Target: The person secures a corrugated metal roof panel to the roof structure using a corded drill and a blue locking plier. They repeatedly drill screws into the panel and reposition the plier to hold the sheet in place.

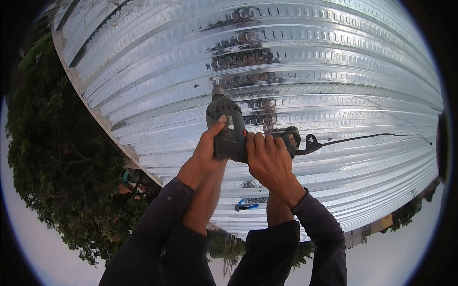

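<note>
"Two hands on one tool: what do you have there?"

"One black plastic power drill point(230, 143) with a dull grey cylindrical chuck point(218, 90) at its nose. It's right in front of me, held over the shiny, ribbed silver metal sheets point(343, 71), nose pointing away from me."

"How are you gripping it?"

"My left hand point(202, 155) is curled around the body from the left, thumb laid up along its casing. My right hand point(271, 159) is closed over the black handle point(286, 129), which runs off to the right, fingers bent across it near a small red switch point(244, 133). I can't tell whether a finger is on the trigger; that part is hidden."

"Is the nose touching metal?"

"I can't tell from this angle."

"And the cable?"

"One thin black cord point(325, 143) leaves the end of the handle and stretches away to the right over the ribs."

"What's around you?"

"Some small blue-and-black object point(248, 207) lies on the sheets, between my bare lower legs point(210, 193); it's too small to make out. I'm in long dark sleeves point(162, 207) and dark trousers point(267, 248). Leafy green trees point(67, 157) stand left of the sheets, with pale grey sky point(391, 257) along the lower rim."
</note>
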`<state>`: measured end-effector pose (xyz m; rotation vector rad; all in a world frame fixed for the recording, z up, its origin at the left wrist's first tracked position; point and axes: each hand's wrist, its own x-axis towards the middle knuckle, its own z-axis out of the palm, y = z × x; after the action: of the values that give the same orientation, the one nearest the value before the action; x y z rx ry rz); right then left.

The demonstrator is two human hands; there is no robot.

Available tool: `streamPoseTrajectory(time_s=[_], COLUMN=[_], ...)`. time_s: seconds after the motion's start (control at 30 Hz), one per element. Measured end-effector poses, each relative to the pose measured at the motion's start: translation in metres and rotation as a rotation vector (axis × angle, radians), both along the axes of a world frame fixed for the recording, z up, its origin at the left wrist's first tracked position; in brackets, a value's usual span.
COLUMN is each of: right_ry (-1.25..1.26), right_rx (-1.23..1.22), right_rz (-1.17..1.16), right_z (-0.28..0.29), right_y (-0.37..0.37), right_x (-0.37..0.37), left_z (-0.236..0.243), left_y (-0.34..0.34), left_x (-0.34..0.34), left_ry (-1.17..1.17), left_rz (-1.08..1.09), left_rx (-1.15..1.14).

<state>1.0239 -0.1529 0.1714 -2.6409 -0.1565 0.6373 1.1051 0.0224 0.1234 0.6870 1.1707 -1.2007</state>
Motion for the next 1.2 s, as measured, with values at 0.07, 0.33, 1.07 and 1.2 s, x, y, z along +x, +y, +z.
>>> streamPoseTrajectory(time_s=[0.07,0.33,1.07,1.2], right_ry=[-0.001,-0.073,-0.293,-0.208], right_rx=[0.021,0.073,0.187,0.268], right_rz=[-0.072,-0.308,-0.736,-0.761], right_z=[0.005,-0.004,-0.022,-0.009], right_y=[-0.001,-0.013,-0.015,-0.020], right_x=[-0.018,-0.111,-0.278,-0.278], left_z=[-0.002,0.002,0.034,0.042], left_y=[0.000,-0.044,-0.103,-0.110], left_x=[-0.015,-0.060,-0.166,-0.176], left_ry=[-0.059,-0.268,-0.522,-0.466], left_rz=[-0.054,-0.337,-0.894,-0.877], left_rx=[-0.021,0.068,0.185,0.256])
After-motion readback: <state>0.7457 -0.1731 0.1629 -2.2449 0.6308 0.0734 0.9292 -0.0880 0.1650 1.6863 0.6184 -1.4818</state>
